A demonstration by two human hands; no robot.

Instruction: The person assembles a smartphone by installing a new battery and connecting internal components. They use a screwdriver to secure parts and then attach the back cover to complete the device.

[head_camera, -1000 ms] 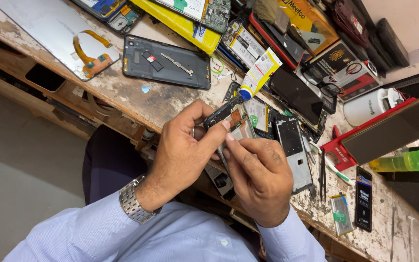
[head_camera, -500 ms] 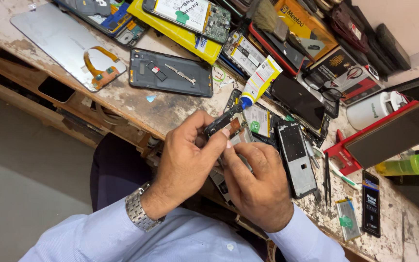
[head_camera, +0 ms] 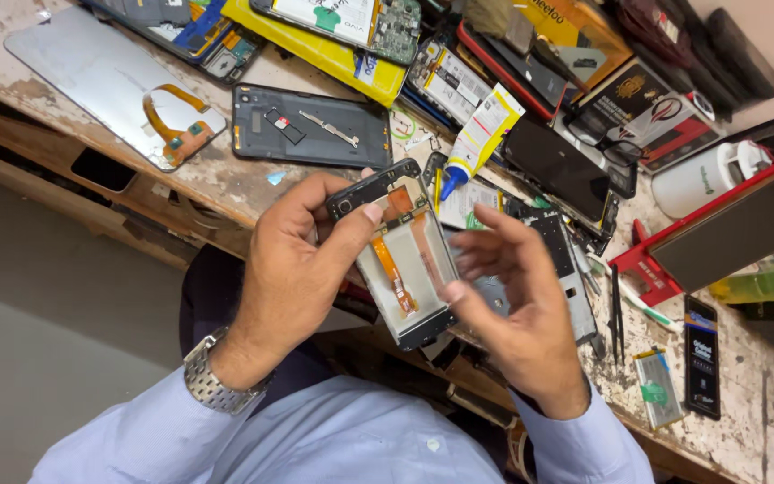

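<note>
Opened phone frame held over a cluttered, scarred worktop (head_camera: 226,184)

Chipped, paint-flecked worktop strewn with flat phone parts. The left hand (head_camera: 302,255) pinches the black rectangular phone frame (head_camera: 402,255), with its orange ribbon strip, above the edge; the right hand (head_camera: 517,300), fingers loosely spread, touches its side. A yellow glue tube (head_camera: 479,134) lies behind.

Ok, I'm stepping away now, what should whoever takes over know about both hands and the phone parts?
Left hand: holds the opened phone frame by its top edge, inside facing up, orange flex cable visible.
Right hand: fingers spread, touching the frame's right edge.
Bench: glue tube just beyond the frame, dark back cover and silver panel to the left, tweezers to the right.
Done: frame stripped open. Left: cannot tell.
</note>
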